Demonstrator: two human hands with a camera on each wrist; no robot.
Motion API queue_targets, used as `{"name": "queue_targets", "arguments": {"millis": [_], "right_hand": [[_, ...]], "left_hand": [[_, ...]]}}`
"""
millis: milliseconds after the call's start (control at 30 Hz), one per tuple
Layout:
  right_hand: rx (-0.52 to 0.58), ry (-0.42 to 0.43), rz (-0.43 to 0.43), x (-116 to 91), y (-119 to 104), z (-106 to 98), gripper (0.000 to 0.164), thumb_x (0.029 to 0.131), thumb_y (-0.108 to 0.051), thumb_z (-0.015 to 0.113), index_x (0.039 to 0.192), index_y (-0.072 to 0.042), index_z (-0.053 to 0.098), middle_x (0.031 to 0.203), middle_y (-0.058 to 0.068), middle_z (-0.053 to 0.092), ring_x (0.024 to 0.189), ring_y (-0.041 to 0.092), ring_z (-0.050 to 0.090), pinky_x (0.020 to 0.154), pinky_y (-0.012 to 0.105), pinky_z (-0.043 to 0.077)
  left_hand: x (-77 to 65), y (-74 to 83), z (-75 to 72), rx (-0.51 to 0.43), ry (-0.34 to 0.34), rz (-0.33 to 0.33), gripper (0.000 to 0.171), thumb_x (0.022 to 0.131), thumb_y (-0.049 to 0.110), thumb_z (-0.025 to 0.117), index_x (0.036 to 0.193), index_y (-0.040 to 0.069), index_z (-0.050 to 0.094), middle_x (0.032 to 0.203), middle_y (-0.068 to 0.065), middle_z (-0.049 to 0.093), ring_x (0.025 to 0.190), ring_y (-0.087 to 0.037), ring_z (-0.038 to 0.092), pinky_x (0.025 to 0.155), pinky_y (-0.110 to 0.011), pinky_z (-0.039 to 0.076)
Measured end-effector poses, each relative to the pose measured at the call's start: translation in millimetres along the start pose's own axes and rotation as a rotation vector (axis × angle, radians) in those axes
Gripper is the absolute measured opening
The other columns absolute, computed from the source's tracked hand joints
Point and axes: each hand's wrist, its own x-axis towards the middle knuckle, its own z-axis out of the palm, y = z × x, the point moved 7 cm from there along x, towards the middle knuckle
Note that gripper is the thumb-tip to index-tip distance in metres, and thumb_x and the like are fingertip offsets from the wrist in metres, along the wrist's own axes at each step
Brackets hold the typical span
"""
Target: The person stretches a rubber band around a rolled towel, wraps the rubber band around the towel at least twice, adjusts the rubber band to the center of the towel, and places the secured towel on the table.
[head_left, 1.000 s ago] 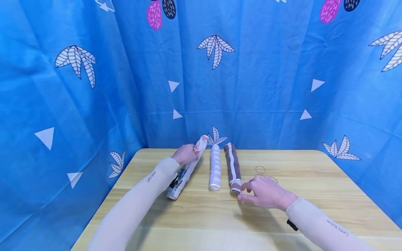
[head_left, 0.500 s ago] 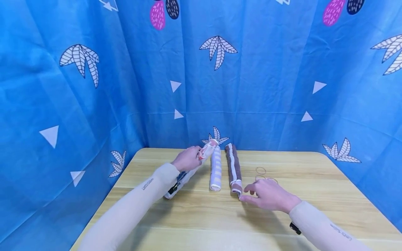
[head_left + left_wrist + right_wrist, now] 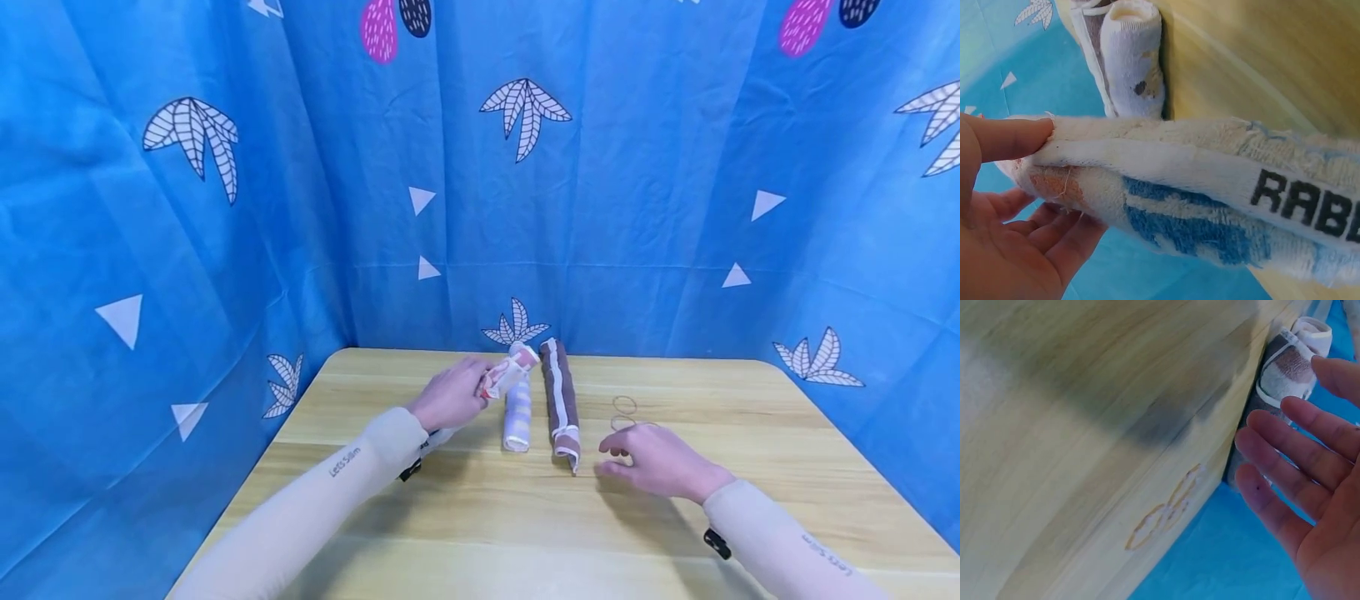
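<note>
My left hand (image 3: 452, 396) grips a rolled white towel (image 3: 1179, 212) near its far end, thumb on one side and fingers on the other. Blue and orange patches and black lettering along a white band show in the left wrist view. That roll is raised, its end in front of a lavender-and-white striped rolled towel (image 3: 517, 422). Right of it lies a brown rolled towel (image 3: 564, 392) with a white edge and a loose flap at the near end. My right hand (image 3: 663, 463) is apart from it, fingers relaxed, holding nothing.
Thin tan loops like rubber bands (image 3: 1163, 507) lie on the wooden table (image 3: 480, 533) beyond the right hand. A blue patterned curtain (image 3: 637, 183) hangs behind the table and along its sides.
My left hand has lifted the white rolled towel and brought it right, over the striped roll. My right hand has let go of the brown roll's near end and moved slightly right.
</note>
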Motion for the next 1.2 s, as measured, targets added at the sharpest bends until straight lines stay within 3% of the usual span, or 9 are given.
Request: {"name": "queue_targets", "arguments": {"millis": [167,267,400,567,700,933,1200], "right_hand": [[0.002,0.008,0.034,-1,10,0,0.027,0.090,-0.026,0.074,0.114,-0.013,0.074,0.113,0.001,0.075,0.105,0.024,0.071,0.091,0.046,0.056],[0.012,0.013,0.066,-3,17,-2,0.029,0.090,-0.025,0.075,0.116,-0.013,0.074,0.115,0.003,0.074,0.109,0.027,0.069,0.094,0.049,0.055],[0.023,0.029,0.102,-6,28,-3,0.031,0.089,-0.024,0.076,0.116,-0.012,0.073,0.119,0.005,0.073,0.113,0.030,0.067,0.097,0.051,0.053],[0.034,0.040,0.126,-9,40,-4,0.035,0.088,-0.026,0.077,0.118,-0.010,0.072,0.123,0.010,0.071,0.114,0.035,0.066,0.097,0.055,0.052],[0.039,0.049,0.117,-9,49,-6,0.035,0.087,-0.023,0.077,0.118,-0.008,0.072,0.121,0.012,0.071,0.111,0.035,0.067,0.094,0.054,0.054],[0.029,0.042,0.124,-3,63,-6,0.033,0.087,-0.019,0.077,0.116,-0.005,0.072,0.117,0.013,0.072,0.105,0.034,0.069,0.090,0.052,0.056],[0.015,0.025,0.131,6,71,1,0.028,0.087,-0.014,0.075,0.114,-0.006,0.073,0.116,0.012,0.073,0.105,0.034,0.069,0.091,0.053,0.055]], "left_hand": [[-8.2,7.1,1.1,0.064,0.002,0.069,0.054,0.091,0.014,0.071,0.142,0.018,0.052,0.133,0.000,0.056,0.107,-0.017,0.055,0.094,-0.038,0.051],[-13.4,12.4,1.5,0.102,0.001,0.106,0.056,0.090,0.014,0.070,0.143,0.020,0.051,0.123,0.001,0.057,0.098,-0.016,0.056,0.084,-0.034,0.050],[-18.5,18.2,3.7,0.128,0.000,0.132,0.057,0.091,0.014,0.070,0.144,0.023,0.051,0.108,0.005,0.055,0.087,-0.014,0.053,0.073,-0.028,0.047],[-23.2,24.0,9.6,0.159,-0.013,0.160,0.058,0.092,0.016,0.071,0.146,0.023,0.051,0.106,0.004,0.053,0.085,-0.013,0.052,0.070,-0.026,0.047],[-26.2,27.9,13.4,0.165,-0.021,0.180,0.059,0.092,0.015,0.071,0.146,0.024,0.051,0.108,0.003,0.059,0.086,-0.014,0.054,0.072,-0.028,0.048],[-27.6,31.5,16.9,0.161,-0.009,0.218,0.056,0.093,0.013,0.070,0.145,0.024,0.052,0.125,0.000,0.068,0.097,-0.014,0.062,0.089,-0.035,0.054],[-29.3,33.7,22.6,0.187,-0.023,0.217,0.054,0.093,0.016,0.072,0.143,0.024,0.054,0.127,0.001,0.068,0.096,-0.013,0.062,0.088,-0.033,0.054]]}}
